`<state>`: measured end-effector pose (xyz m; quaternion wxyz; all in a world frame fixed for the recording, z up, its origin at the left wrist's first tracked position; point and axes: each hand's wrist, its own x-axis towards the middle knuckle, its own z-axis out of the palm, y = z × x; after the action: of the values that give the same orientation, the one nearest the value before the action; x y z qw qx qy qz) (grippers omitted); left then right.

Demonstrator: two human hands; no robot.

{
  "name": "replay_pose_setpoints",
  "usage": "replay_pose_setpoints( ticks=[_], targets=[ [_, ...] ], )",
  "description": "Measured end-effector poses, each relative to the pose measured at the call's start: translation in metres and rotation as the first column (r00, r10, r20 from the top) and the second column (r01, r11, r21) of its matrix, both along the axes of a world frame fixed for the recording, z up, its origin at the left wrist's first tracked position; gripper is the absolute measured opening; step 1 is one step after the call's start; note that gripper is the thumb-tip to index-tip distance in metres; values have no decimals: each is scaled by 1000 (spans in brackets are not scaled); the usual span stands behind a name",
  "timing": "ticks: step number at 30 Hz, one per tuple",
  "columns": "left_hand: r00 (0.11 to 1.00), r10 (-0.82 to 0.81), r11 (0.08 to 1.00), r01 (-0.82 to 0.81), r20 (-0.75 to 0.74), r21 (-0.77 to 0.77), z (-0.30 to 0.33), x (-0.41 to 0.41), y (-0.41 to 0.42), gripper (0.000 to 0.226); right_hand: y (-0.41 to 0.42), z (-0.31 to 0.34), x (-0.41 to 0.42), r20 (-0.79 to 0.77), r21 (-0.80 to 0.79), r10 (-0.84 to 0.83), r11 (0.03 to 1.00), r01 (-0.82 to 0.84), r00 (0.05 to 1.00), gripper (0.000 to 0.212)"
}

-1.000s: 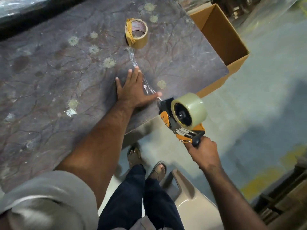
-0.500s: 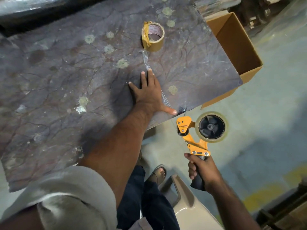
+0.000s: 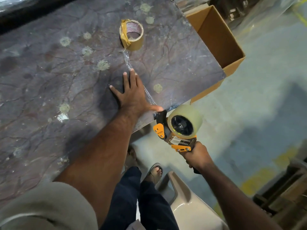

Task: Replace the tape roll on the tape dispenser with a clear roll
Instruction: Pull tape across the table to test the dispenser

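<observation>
the left hand [image 3: 131, 95] lies flat with fingers spread on the bench [image 3: 49, 90], pressing a strip of clear tape [image 3: 127, 59] that runs across the surface. the right hand [image 3: 197, 156] grips the handle of the orange tape dispenser [image 3: 176, 135] at the bench edge; the clear roll [image 3: 185, 121] sits on its hub. a brown tape roll [image 3: 132, 37] rests on the bench, beside a cardboard box [image 3: 219, 35].

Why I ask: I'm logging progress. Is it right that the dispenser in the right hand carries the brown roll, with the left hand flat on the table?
Not quite. The head view shows the dispenser in the right hand carrying a clear roll; the brown roll stands on the table. The left hand does lie flat there.
</observation>
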<state>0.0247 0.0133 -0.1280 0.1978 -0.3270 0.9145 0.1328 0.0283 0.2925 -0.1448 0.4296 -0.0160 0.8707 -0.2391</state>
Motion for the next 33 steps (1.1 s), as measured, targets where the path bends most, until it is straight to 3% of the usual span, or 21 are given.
replay_pose_setpoints(
  ticks=[2,4,5,7,9,15,24,29,31,33],
  targets=[
    [999,23,1000,-23,-26,-2,-3,-3,0,171,4,-16,-5,-12,56,124,991,-123,992,29],
    [994,78,997,-79,-76,-19,-5,-9,4,159,16,-39,13,44,222,453,865,-451,891,33],
    [991,88,995,-91,-100,-30,-10,-11,5,155,24,-49,31,80,222,481,845,-486,873,35],
    [984,84,992,-97,-154,-78,-29,-9,2,157,33,-56,64,103,133,336,928,-348,936,34],
    [990,58,994,-70,-128,-86,-26,-7,0,161,31,-49,72,95,47,61,997,-66,994,25],
    [999,-29,1000,29,-41,11,-2,0,-4,173,31,-16,32,3,-72,-235,969,235,972,33],
    [993,-112,977,115,-23,180,21,10,-27,171,-10,53,-7,10,-301,-319,903,307,948,26],
    [989,-148,971,143,13,190,29,33,-39,161,-63,90,-28,269,-442,-362,777,449,892,21],
    [982,-183,970,187,-42,153,27,44,-43,151,-81,107,-35,290,-475,-342,759,445,894,22],
    [950,-231,970,242,-210,30,20,53,-43,130,-94,122,-40,272,-483,-329,766,423,905,15]
  ],
)
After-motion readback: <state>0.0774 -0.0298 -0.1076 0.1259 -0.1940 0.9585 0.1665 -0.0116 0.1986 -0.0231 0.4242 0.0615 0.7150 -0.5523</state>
